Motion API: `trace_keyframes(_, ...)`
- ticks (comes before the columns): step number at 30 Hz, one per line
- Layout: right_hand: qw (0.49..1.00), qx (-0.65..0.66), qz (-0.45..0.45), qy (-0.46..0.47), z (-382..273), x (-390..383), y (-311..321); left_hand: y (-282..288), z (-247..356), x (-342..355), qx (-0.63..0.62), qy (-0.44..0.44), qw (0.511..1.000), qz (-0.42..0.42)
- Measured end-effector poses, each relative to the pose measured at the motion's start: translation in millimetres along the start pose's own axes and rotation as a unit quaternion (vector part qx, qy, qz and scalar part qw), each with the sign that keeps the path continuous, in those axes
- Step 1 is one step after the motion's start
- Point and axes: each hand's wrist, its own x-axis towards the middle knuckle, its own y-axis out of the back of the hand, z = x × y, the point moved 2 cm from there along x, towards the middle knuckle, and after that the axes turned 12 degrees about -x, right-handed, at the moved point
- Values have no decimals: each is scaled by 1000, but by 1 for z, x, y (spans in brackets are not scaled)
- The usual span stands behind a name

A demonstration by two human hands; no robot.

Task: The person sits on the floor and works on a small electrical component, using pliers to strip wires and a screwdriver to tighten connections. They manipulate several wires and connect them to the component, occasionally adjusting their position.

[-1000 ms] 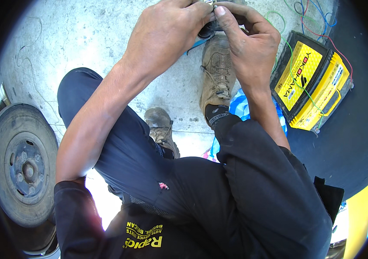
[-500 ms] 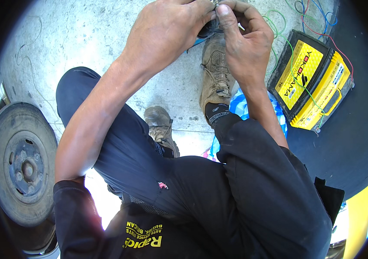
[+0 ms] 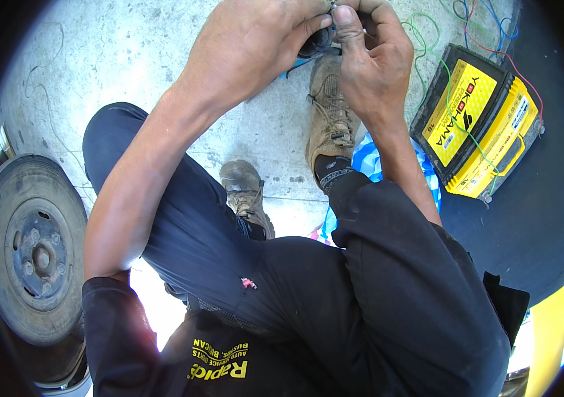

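My left hand [image 3: 255,49] and my right hand [image 3: 376,69] meet at the top edge of the view. Thumb and fingers of both are pinched together around a tiny piece, too small and too cut off by the edge to name. A dark, round, cup-like object [image 3: 315,44] shows just beneath the left fingers. Part of it is hidden by that hand, and I cannot tell whether I hold it or it rests on the floor. Close below the right hand is my brown shoe [image 3: 329,112].
A black and yellow car battery [image 3: 459,109] lies to the right, with green, red and blue wires [image 3: 506,32] running over and beyond it. A blue and white plastic bag [image 3: 366,161] sits beside my leg. At the left stands a wheel with a tire [image 3: 0,238].
Both hands stay pinched together, with the right one shifted slightly up and left. A little more of the dark round object shows under the left hand.
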Motion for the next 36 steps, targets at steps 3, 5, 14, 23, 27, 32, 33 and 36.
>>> trace_keyframes(3, 999, 45, -10, -5, 1, 1, -1, -1, -1, 0, -6, -3, 1000, -11)
trace_keyframes(5, 998, 37, -39, -33, 3, 3, -2, -1, 0, 0, 34, -17, 999, -12)
trace_keyframes(14, 999, 29, -5, -43, 2, 3, -3, 3, 10, 0, -8, 85, 996, -12)
trace_keyframes(23, 999, -52, 2, -12, 1, 3, 4, 3, -8, 4, -33, 69, 995, -58)
trace_keyframes(27, 997, -47, 45, 36, 5, 6, -1, 4, -12, 8, -67, 39, 995, -60)
trace_keyframes(32, 948, -160, 101, 256, 13, 12, -1, 10, -24, 10, -160, 124, 971, -123)
trace_keyframes(33, 949, -167, 102, 248, 16, 11, -2, 11, -26, 11, -178, 142, 965, -131)
trace_keyframes(36, 957, -176, 103, 207, 20, 9, -5, 14, -31, 13, -233, 219, 935, -155)
